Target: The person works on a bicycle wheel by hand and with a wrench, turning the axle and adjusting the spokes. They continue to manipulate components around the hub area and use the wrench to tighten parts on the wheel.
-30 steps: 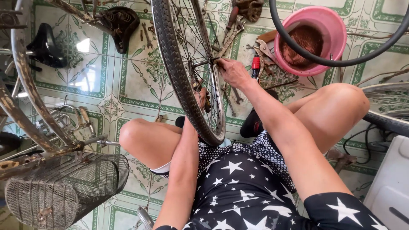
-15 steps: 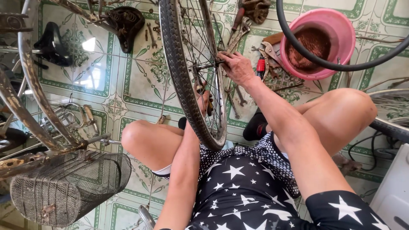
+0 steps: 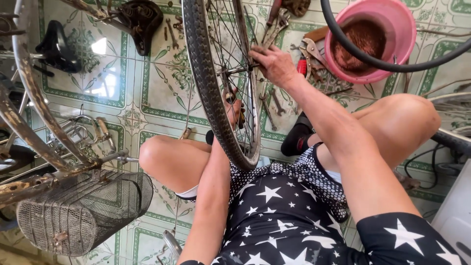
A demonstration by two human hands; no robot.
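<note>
Far to the left of our hands: a wire-mesh basket [image 3: 83, 211] on a rusty bicycle frame [image 3: 34, 122], and a black saddle [image 3: 56, 46] lying on the patterned tile floor [image 3: 162, 93].

Left hand [image 3: 234, 109]: up behind the spokes near the middle of the wheel, mostly hidden by them. We cannot tell whether it is clenched or loose; it appears to steady the wheel from the far side.

Wheel [image 3: 221, 78]: stands upright between our knees, directly between the two hands. Grey ribbed tyre, worn and dusty; thin metal spokes, dull rim, axle showing at the hub.

Right hand [image 3: 272, 63]: fingers pinched on the axle end at the hub, on the near side of the wheel.

Step in hand, as we judge it: working the hub or axle nut by hand. The next move likely calls for a firm hold on the far side while the near fingers turn, or a tool.

Right of the right hand: pliers [image 3: 309, 51] and spanners [image 3: 272, 100] scattered on the floor, a pink basin [image 3: 387, 22] with reddish-brown contents, and a black inner tube [image 3: 373, 61] looping across it.
</note>
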